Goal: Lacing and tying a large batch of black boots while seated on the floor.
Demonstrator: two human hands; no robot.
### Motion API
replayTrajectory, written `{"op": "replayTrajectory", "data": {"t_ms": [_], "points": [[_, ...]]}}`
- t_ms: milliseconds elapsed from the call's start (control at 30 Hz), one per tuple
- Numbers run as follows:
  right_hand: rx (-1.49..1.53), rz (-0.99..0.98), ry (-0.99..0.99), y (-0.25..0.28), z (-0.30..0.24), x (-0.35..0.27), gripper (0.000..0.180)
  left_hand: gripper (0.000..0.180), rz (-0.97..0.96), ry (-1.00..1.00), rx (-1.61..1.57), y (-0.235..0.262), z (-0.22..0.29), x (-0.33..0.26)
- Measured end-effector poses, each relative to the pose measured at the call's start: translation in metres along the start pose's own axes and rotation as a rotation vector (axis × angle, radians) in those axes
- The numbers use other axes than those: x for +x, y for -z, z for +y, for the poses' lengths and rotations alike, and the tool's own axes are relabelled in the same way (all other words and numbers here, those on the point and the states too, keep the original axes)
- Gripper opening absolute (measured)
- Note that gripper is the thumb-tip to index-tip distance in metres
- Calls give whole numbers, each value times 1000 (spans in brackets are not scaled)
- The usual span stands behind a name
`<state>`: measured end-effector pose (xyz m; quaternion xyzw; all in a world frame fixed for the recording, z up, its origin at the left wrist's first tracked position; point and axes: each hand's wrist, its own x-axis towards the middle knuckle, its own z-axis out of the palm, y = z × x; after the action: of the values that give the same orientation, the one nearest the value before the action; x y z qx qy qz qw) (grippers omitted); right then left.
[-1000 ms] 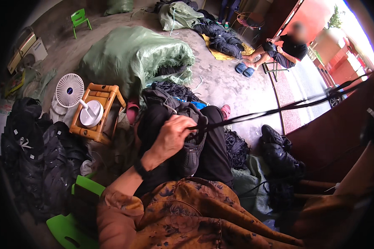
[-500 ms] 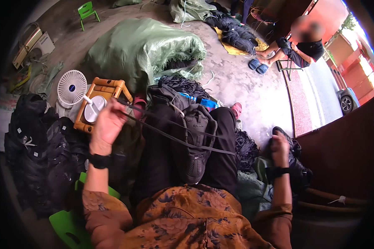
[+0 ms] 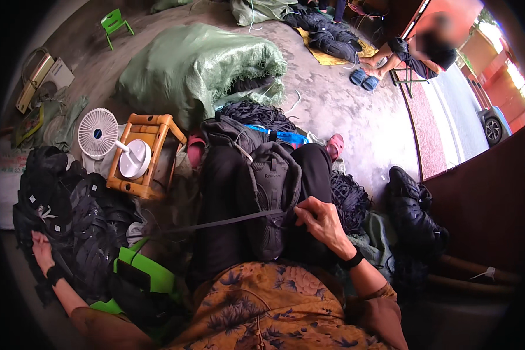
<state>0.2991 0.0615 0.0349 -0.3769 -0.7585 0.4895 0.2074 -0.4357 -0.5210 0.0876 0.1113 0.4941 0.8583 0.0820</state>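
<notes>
Across my lap lies a dark grey mesh-and-fabric piece (image 3: pixel 268 181), rounded at its near end, like a small backpack. A flat black strap (image 3: pixel 233 221) runs from its middle out to the left, where it blurs. At the piece's right edge my right hand (image 3: pixel 322 226) is closed in a pinch on the strap. Far out to the left, my left hand (image 3: pixel 42 252) is beside a heap of black bag-like pieces (image 3: pixel 79 216). Its fingers look curled, and what they hold, if anything, cannot be made out.
A white fan (image 3: pixel 99 133) rests on a bamboo stool (image 3: pixel 131 185). Tangled black straps (image 3: pixel 350 201) lie beside my right knee. More black pieces (image 3: pixel 417 216) are stacked at the right. Beyond my knees is a large green sack (image 3: pixel 186 64). A person (image 3: pixel 431 55) sits at the doorway.
My left hand has swung out left and down from beside the stool, drawing the strap's loop out. My right hand has come from the right-hand stack to the strap on my lap.
</notes>
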Motion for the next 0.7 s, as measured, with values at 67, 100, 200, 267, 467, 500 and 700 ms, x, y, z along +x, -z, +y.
{"op": "replayTrajectory", "data": {"t_ms": [67, 100, 200, 267, 467, 500, 700], "points": [[-60, -25, 3, -3, -4, 2, 15, 20, 329, 56, -253, 7, -22, -27], [-46, -32, 13, -3, -3, 3, 15, 25, 11, 0, -45, 8, -26, -45], [-88, 1, -51, -2, 1, 1, 17, 39, 114, 138, 363, -139, -139, -125], [-68, -3, -68, -5, -1, 3, 15, 25, -99, 241, 609, -255, -160, -204], [-647, 261, 297, -31, -12, -5, 13, 16, -740, 272, 662, -428, -268, -334], [-673, 254, 287, -32, -13, -5, 12, 13, -766, 204, 674, -448, -277, -348], [-676, 206, 259, -31, -19, 0, 12, 8, -851, 48, 617, -489, -298, -380]]}}
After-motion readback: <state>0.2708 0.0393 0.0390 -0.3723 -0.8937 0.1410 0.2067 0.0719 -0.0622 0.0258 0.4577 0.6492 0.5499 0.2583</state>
